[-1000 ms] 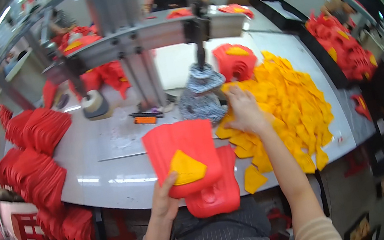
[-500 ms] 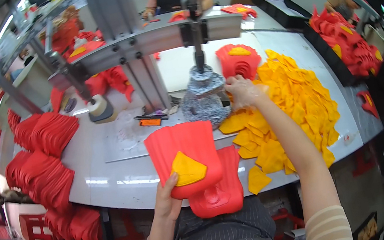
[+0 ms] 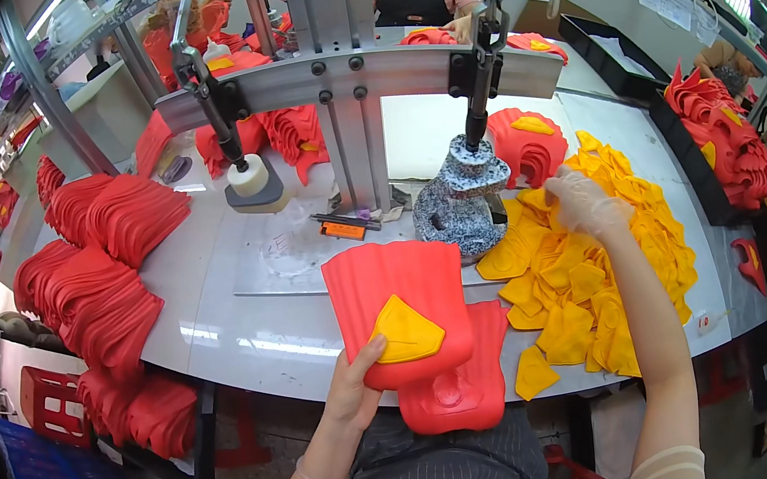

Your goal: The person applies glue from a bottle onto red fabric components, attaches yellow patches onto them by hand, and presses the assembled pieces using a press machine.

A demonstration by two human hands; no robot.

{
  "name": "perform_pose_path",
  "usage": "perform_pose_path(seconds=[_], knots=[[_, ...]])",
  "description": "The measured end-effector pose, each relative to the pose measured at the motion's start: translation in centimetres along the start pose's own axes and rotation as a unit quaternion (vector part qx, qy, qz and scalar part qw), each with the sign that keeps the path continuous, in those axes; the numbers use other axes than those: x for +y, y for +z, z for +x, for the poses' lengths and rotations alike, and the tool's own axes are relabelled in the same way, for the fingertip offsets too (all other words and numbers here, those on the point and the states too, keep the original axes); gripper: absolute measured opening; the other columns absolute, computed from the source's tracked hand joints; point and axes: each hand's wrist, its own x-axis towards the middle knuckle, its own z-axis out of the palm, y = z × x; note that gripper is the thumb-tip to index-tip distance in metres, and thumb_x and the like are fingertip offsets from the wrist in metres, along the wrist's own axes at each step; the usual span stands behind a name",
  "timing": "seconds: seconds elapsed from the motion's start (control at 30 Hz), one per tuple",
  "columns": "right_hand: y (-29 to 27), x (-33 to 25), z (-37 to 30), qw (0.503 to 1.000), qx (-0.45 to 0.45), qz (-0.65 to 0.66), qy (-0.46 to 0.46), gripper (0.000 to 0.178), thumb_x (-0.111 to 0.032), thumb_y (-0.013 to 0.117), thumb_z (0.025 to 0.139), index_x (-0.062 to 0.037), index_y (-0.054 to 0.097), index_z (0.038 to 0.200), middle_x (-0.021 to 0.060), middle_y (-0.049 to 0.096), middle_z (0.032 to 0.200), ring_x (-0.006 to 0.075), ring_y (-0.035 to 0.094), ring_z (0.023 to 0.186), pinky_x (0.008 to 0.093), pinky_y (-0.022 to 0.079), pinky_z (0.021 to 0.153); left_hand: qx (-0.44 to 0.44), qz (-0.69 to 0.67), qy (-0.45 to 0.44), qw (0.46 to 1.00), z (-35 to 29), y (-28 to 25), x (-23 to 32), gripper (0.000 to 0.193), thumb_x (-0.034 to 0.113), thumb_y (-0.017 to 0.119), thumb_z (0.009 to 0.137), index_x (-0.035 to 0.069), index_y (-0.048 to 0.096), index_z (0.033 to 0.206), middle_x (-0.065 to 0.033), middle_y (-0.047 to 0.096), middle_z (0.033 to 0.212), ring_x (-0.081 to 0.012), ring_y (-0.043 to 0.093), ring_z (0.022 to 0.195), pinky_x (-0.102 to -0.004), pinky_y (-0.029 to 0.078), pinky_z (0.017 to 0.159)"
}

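Above the table's near edge, my left hand (image 3: 355,386) grips a red moulded piece (image 3: 395,278), its thumb lying on the yellow patch (image 3: 410,327) at the piece's lower part. Under it hangs a second red section (image 3: 459,384) with a rounded end; I cannot tell whether the two are joined. My right hand (image 3: 588,202), in a thin clear glove, is over the heap of loose yellow pieces (image 3: 643,242). Its fingers are blurred, and whatever they touch is unclear. Just beyond it lies another red piece with a yellow patch (image 3: 532,125).
Two lever clamps hang from a metal crossbar (image 3: 277,90); the right one meets a speckled grey block (image 3: 456,212), the left one a white-and-grey pad (image 3: 251,186). An orange-handled tool (image 3: 343,231) lies between. Red stacks (image 3: 96,308) line the left; black bins (image 3: 690,158) the right. Someone sits opposite.
My right hand has drawn back from the red piece beside the speckled block and now hovers over the yellow heap. My left hand keeps its hold; the whole view has shifted.
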Motion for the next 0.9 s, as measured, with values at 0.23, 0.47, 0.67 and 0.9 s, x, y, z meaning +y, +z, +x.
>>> perform_pose_path(seconds=[0.23, 0.47, 0.67, 0.9], knots=[[-4.2, 1.3, -2.5, 0.984, -0.038, -0.007, 0.174, 0.03, -0.004, 0.054, 0.083, -0.0096, 0.067, 0.11, 0.0184, 0.058, 0.121, 0.0309, 0.055, 0.117, 0.0353, 0.044, 0.098, 0.001, -0.014, 0.0, 1.0, 0.0, -0.7, 0.2, 0.054, 0.019, 0.067, 0.089, -0.002, 0.043, 0.133, -0.0118, 0.055, 0.129, -0.021, 0.054, 0.12, -0.0355, 0.043, 0.103], [-0.8, 1.0, -1.8, 0.966, -0.008, -0.167, 0.197, 0.028, -0.012, 0.058, 0.086, -0.0023, 0.066, 0.111, 0.018, 0.059, 0.121, 0.0295, 0.054, 0.118, 0.036, 0.043, 0.099, -0.001, -0.03, 0.004, 1.0, -0.1, -1.1, -0.1, 0.054, 0.018, 0.068, 0.088, -0.001, 0.044, 0.133, -0.0109, 0.056, 0.128, -0.0204, 0.053, 0.12, -0.0352, 0.042, 0.103], [4.1, -3.5, -0.9, 0.995, -0.02, 0.042, -0.092, 0.087, -0.055, 0.077, 0.068, 0.0005, 0.052, 0.129, 0.0214, 0.052, 0.133, 0.0343, 0.05, 0.124, 0.0426, 0.039, 0.104, 0.004, -0.033, 0.001, 0.999, -0.3, -1.2, 0.3, 0.055, 0.019, 0.069, 0.088, 0.0, 0.044, 0.133, -0.0102, 0.055, 0.127, -0.0197, 0.053, 0.12, -0.0347, 0.042, 0.103], [5.8, -5.2, 0.0, 0.991, -0.095, -0.078, -0.05, 0.109, -0.06, 0.081, 0.056, 0.0031, 0.042, 0.135, 0.0211, 0.04, 0.144, 0.0346, 0.047, 0.126, 0.0396, 0.039, 0.104, 0.004, -0.034, -0.002, 0.999, -0.3, -1.2, 0.5, 0.056, 0.019, 0.069, 0.087, 0.0, 0.044, 0.134, -0.0105, 0.055, 0.127, -0.0199, 0.053, 0.12, -0.0343, 0.042, 0.102]])
